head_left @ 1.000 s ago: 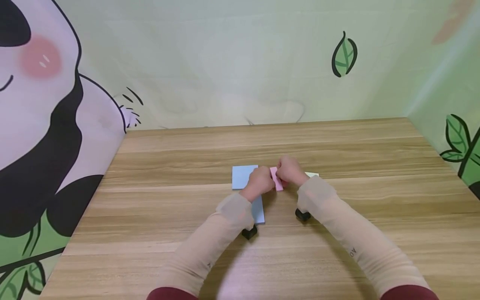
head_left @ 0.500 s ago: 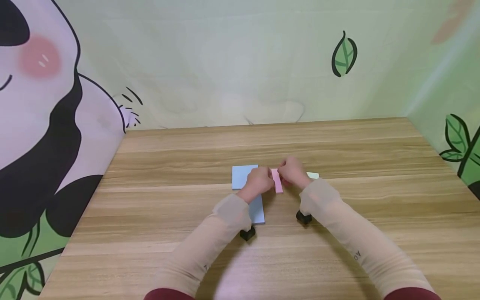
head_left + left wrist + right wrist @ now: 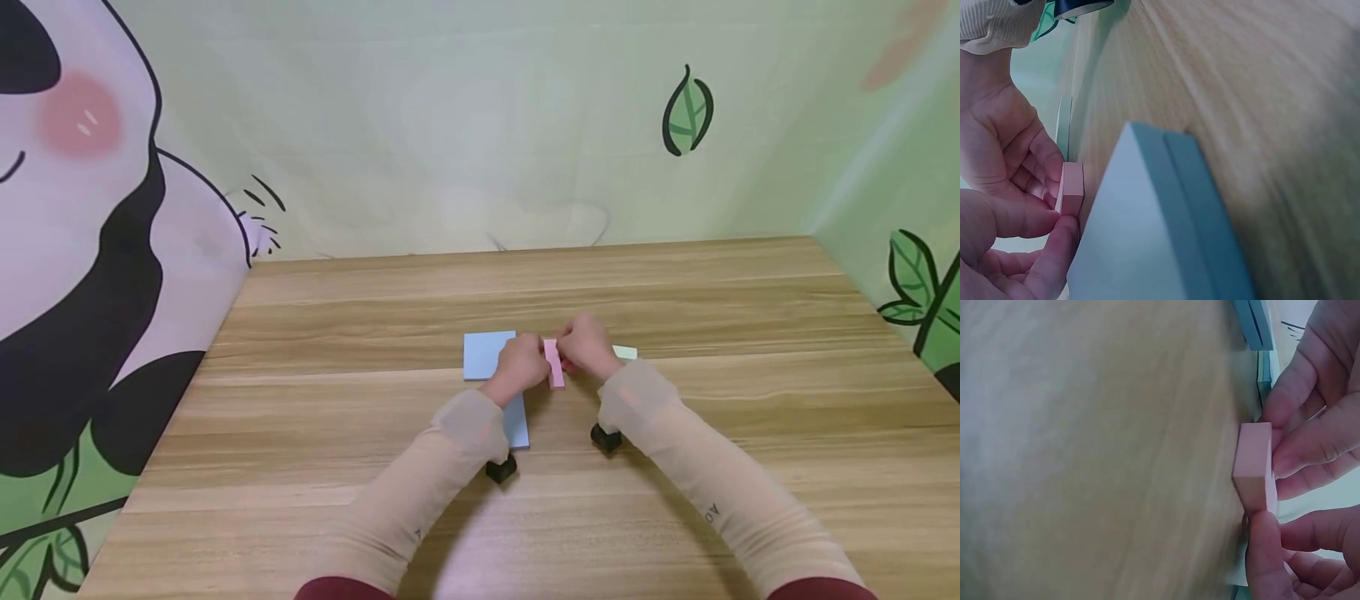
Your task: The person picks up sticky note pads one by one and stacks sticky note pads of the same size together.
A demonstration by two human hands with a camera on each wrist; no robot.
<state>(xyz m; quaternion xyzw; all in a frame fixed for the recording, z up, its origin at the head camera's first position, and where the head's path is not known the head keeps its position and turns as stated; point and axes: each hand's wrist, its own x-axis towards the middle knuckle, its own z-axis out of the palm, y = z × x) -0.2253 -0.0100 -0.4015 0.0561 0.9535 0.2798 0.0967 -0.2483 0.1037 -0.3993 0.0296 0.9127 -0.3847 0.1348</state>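
Note:
A narrow pink sticky-note pad (image 3: 554,364) lies between the two hands on the wooden table. My left hand (image 3: 519,360) grips its left side, with thumb and fingers against it in the right wrist view. From the other side my right hand (image 3: 590,346) pinches the pink pad (image 3: 1255,450) between thumb and index finger. Beneath and beside the left hand are a square blue sticky-note pad (image 3: 483,348) and a longer blue pad (image 3: 517,423), partly covered by hand and wrist. A pale green pad (image 3: 626,352) shows behind the right wrist.
The wood-grained table (image 3: 337,325) stretches out on all sides of the pads. Behind it stands a wall (image 3: 450,125) printed with a panda and leaves. Black wrist-worn devices (image 3: 606,437) hang under both sleeves, low over the table.
The pink pad has shifted very slightly toward the person and stands a little straighter. Both hands stay on it, with only small shifts. The blue and green pads have not moved.

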